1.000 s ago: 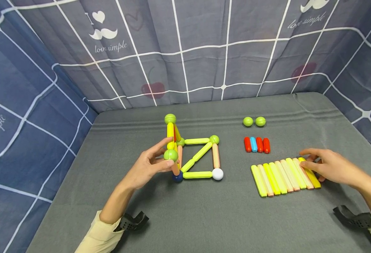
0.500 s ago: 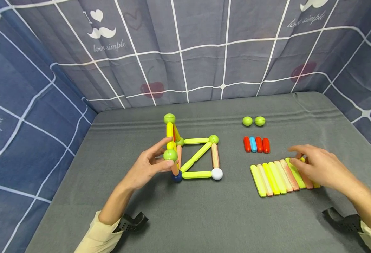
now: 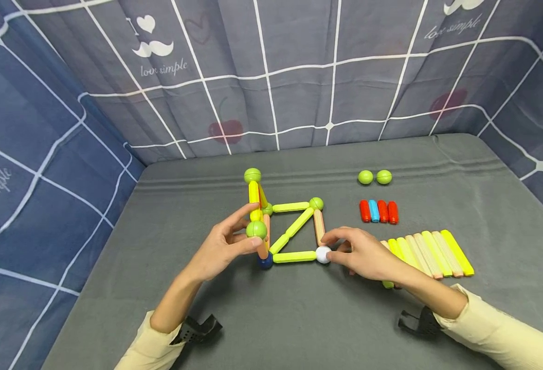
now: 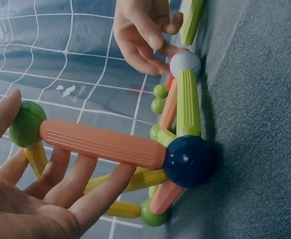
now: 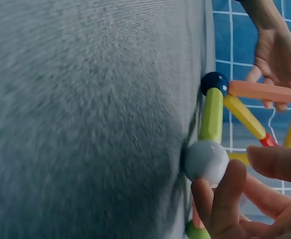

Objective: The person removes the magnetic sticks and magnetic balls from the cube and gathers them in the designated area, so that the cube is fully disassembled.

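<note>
A frame of magnetic building sticks and balls stands on the grey cloth, with a flat square of sticks and a raised left side. My left hand [image 3: 218, 246] holds that raised side, its thumb on a green ball [image 4: 27, 124] and its fingers behind an orange stick [image 4: 103, 144]. This stick slants down to a dark blue ball [image 4: 189, 160]. With its fingertips, my right hand [image 3: 364, 254] pinches the white ball [image 5: 206, 162] at the square's near right corner. A lime stick [image 3: 294, 257] joins the white and blue balls. A diagonal [image 3: 291, 229] crosses the square.
Right of the frame lies a row of yellow, lime and orange sticks [image 3: 442, 257], partly behind my right forearm. Short red sticks [image 3: 382, 211] and a blue one [image 3: 374, 211] lie farther back, with two green balls [image 3: 365, 177] beyond. A patterned curtain [image 3: 299, 92] rises behind.
My right hand has left the row of sticks and moved left to the white ball. My left hand keeps its hold on the frame.
</note>
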